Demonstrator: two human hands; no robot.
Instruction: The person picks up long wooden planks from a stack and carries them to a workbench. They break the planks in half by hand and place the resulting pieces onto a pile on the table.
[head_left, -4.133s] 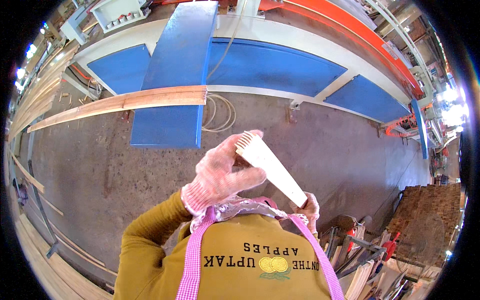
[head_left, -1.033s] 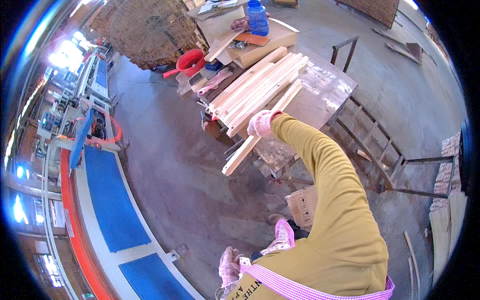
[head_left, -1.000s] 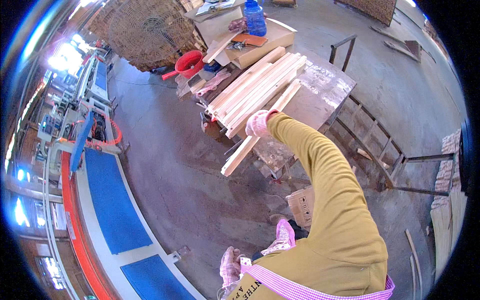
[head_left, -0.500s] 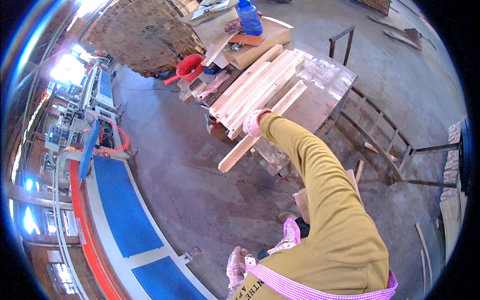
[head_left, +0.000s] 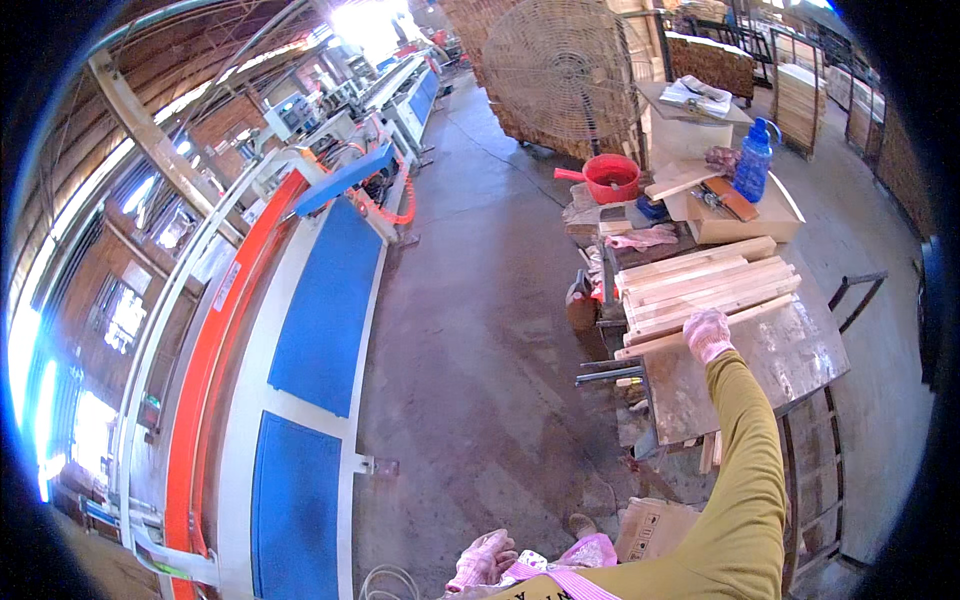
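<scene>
The place was a woodworking workshop, on the scale of a small factory. Pale wood strips (head_left: pixel 710 290) lay side by side on a worn metal table (head_left: pixel 750 375), with a pink work glove (head_left: pixel 642 237) just beyond them. A long machine (head_left: pixel 325 310) with blue panels and a red rail filled the left side, and more machinery stood farther along. A large caged fan (head_left: pixel 555 70) faced the floor (head_left: pixel 480 350), which was bare and stained. Stacked wood (head_left: pixel 800 100) stood in a frame at the back, and a beam (head_left: pixel 150 130) rose toward an open, unlined roof (head_left: pixel 170 45).
</scene>
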